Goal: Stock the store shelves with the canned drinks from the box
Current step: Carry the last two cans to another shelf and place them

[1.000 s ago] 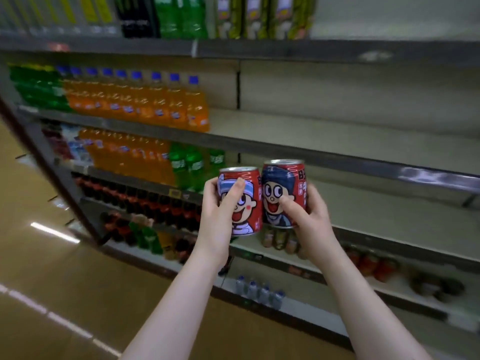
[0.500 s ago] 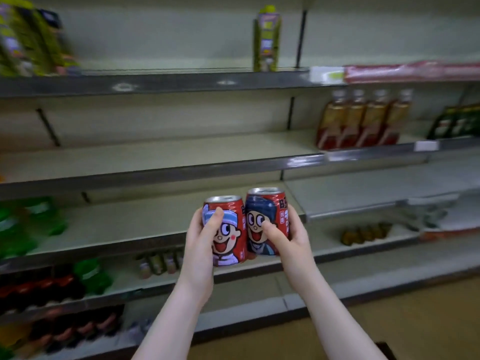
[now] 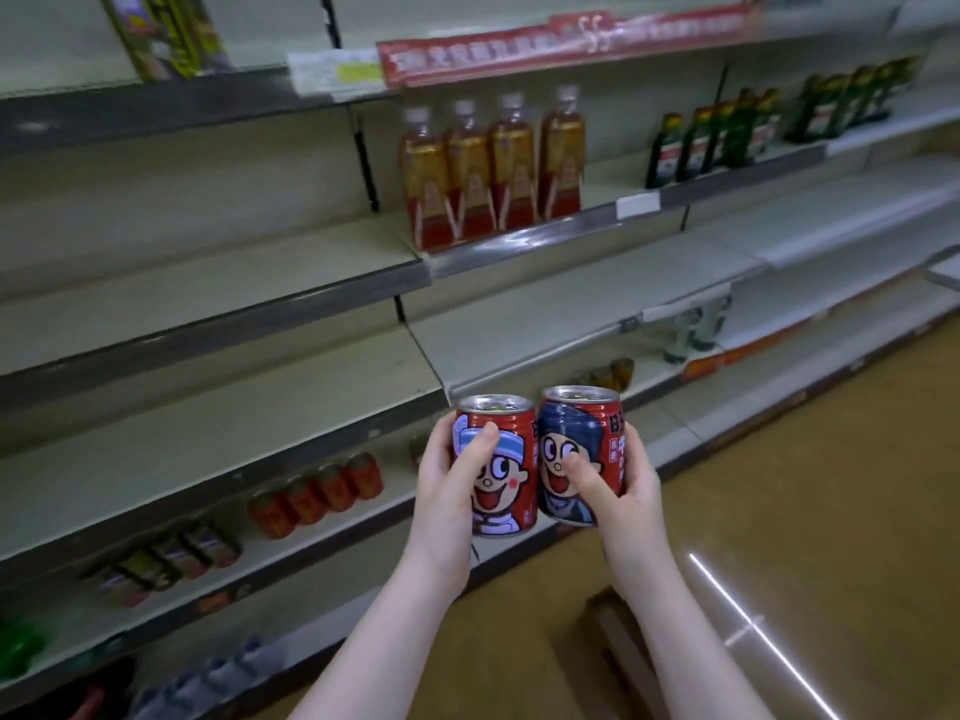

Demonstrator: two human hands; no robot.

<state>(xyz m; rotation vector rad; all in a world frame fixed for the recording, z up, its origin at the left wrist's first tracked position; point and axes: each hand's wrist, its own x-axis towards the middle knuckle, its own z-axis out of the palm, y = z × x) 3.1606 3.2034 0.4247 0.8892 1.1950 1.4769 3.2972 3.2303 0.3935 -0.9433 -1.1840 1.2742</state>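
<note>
- The shelving fills most of the frame, and the boards from centre left to centre right are largely bare. That is probably why the cans are carried here: there is open room at chest height and just below.
- The box, judging by the brown cardboard edge at lower centre between the forearms, sits on the floor close to the shelf foot, within easy reach for the next pair.
- The tea bottles at upper centre, the dark bottles at upper right and the small red drinks at lower left stand in rows at the shelf fronts, faced forward by kind.
- The left hand wraps the left can, thumb across its front. The right hand holds the right can the same way.
- Both cans are upright and touching side by side at frame centre, in front of the shelves and not yet set down. Held so, they could be placed as a pair.
</note>
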